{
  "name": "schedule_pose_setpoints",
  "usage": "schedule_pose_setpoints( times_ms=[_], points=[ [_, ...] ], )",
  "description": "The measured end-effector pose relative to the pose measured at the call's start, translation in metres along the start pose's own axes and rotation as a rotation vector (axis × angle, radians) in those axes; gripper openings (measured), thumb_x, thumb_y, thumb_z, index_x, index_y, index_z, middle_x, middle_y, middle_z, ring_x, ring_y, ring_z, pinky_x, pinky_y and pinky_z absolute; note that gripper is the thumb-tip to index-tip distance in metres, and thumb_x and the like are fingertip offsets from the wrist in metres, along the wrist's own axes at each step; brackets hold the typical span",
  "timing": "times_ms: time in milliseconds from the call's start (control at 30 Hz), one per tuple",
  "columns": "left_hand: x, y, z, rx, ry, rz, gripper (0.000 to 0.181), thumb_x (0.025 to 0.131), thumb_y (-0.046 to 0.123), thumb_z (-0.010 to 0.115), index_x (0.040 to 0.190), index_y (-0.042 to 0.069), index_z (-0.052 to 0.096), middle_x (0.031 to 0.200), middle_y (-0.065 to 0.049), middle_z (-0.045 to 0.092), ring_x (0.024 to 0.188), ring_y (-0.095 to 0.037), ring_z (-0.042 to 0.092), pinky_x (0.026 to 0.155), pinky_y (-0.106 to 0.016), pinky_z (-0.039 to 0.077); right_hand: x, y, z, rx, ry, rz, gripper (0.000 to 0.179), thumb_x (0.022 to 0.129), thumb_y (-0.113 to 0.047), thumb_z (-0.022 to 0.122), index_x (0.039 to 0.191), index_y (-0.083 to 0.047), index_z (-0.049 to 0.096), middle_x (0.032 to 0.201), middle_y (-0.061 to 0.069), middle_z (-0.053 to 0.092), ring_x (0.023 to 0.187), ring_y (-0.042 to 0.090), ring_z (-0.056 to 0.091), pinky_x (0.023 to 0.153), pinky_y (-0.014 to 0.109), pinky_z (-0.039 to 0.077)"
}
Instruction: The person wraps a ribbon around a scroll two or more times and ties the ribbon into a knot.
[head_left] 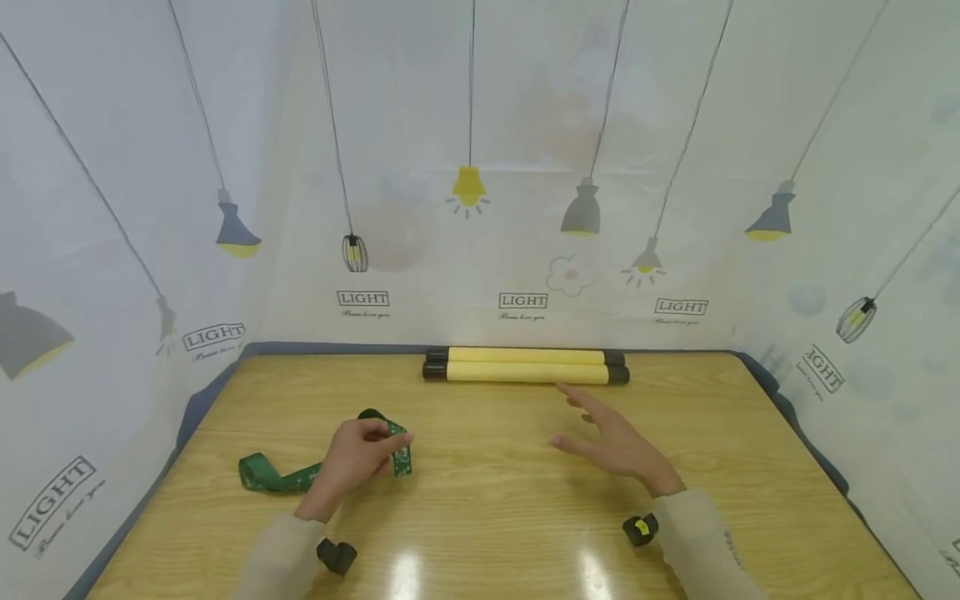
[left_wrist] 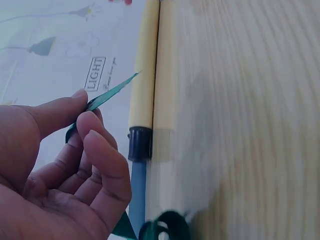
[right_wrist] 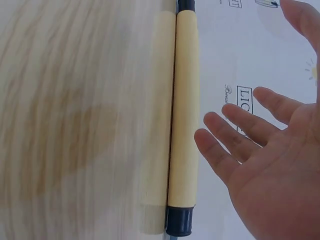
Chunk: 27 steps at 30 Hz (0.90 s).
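My left hand (head_left: 352,458) pinches a green printed ribbon (head_left: 402,460) near one end, between thumb and fingers. A short piece of it sticks out past the fingertips, and in the left wrist view this ribbon end (left_wrist: 114,93) is seen nearly edge-on. The rest of the strip trails left on the table, curling into a loop at its far end; part of it is hidden behind the hand. Over the right half of the table, my right hand (head_left: 615,442) holds nothing. Its fingers (right_wrist: 242,122) are spread and fairly straight, pointing toward the rolls at the back.
Two pale yellow rolls (head_left: 525,372) with black end caps lie side by side along the back edge of the wooden table (head_left: 480,517). White fabric walls (head_left: 450,275) printed with lamps enclose the back and sides. A black device (head_left: 641,529) sits at each wrist.
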<state>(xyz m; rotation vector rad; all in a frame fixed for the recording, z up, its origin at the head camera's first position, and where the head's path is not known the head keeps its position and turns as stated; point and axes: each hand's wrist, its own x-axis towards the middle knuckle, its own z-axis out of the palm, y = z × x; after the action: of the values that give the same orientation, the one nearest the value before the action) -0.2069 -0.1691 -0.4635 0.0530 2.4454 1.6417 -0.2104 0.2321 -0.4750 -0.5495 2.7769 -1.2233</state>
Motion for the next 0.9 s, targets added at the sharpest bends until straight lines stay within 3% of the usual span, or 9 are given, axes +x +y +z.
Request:
schedule_pose_setpoints(
  times_ms=[167, 400, 900],
  points=[
    [0.009, 0.004, 0.018, -0.060, -0.045, 0.045, 0.028, 0.095, 0.024, 0.075, 0.084, 0.004, 0.060, 0.060, -0.004, 0.051, 0.049, -0.018, 0.043, 0.049, -0.031, 0.037, 0.005, -0.004, 0.005, 0.063, -0.015, -0.033, 0.083, 0.095, -0.049, 0.071, 0.161, -0.019, 0.031, 0.162, 0.011, 0.041, 0.142, 0.039, 0.048, 0.114, 0.059, 0.041],
    [0.018, 0.008, 0.039, -0.074, -0.053, 0.084, 0.028, 0.096, 0.025, 0.074, 0.082, 0.004, 0.061, 0.060, -0.007, 0.052, 0.049, -0.018, 0.042, 0.049, -0.030, 0.038, 0.013, -0.012, 0.018, 0.161, -0.056, -0.021, 0.072, 0.097, -0.043, 0.070, 0.156, -0.019, 0.038, 0.157, 0.010, 0.048, 0.139, 0.037, 0.052, 0.114, 0.058, 0.041],
    [0.029, 0.024, 0.083, -0.163, -0.052, 0.101, 0.027, 0.093, 0.032, 0.078, 0.088, 0.007, 0.068, 0.067, -0.010, 0.061, 0.050, -0.016, 0.047, 0.049, -0.026, 0.039, 0.021, -0.030, 0.027, 0.233, -0.167, -0.027, 0.051, 0.102, -0.044, 0.062, 0.145, -0.018, 0.052, 0.143, 0.008, 0.062, 0.130, 0.031, 0.060, 0.109, 0.051, 0.048]
  ],
)
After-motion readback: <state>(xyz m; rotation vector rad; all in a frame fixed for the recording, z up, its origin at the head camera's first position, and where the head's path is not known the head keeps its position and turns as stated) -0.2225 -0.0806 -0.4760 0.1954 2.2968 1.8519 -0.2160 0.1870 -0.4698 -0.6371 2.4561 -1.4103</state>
